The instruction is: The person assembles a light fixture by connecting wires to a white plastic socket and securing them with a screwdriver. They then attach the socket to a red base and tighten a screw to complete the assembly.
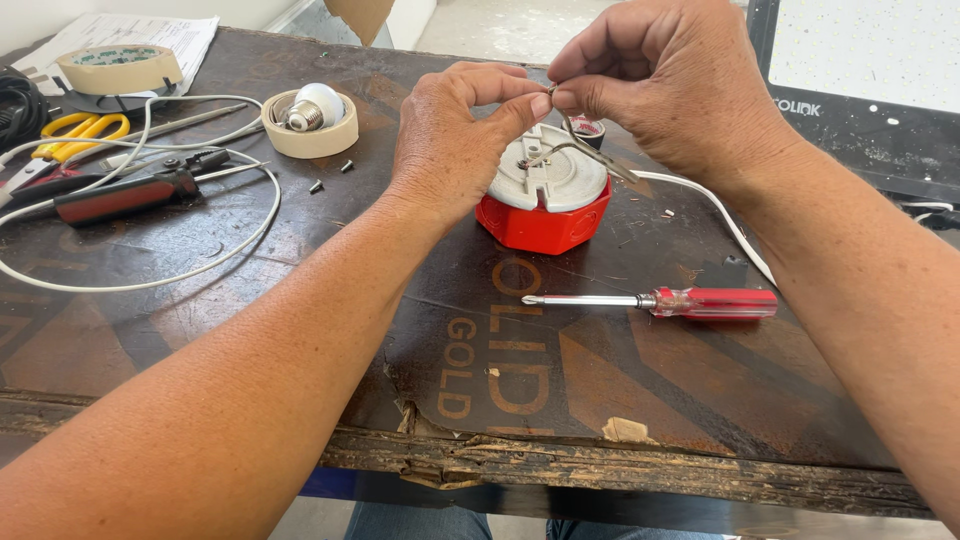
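Observation:
A red octagonal box (pixel 545 224) with a white round fitting (pixel 556 178) on top stands on the dark wooden table (pixel 300 330). Above it, my left hand (pixel 455 135) and my right hand (pixel 660 85) pinch the bare end of a thin wire (pixel 575 140) between fingertips, right over the fitting. A white cable (pixel 720 215) runs from the box to the right under my right wrist. A screwdriver with a red handle (pixel 700 302) lies in front of the box, tip pointing left.
At the left lie a tape roll with a white bulb (pixel 312 112) in it, another tape roll (pixel 118 68), yellow-handled scissors (pixel 70 130), a red-and-black tool (pixel 135 192), a looping white wire (pixel 200 260) and small screws (pixel 330 176). The table's front edge is chipped.

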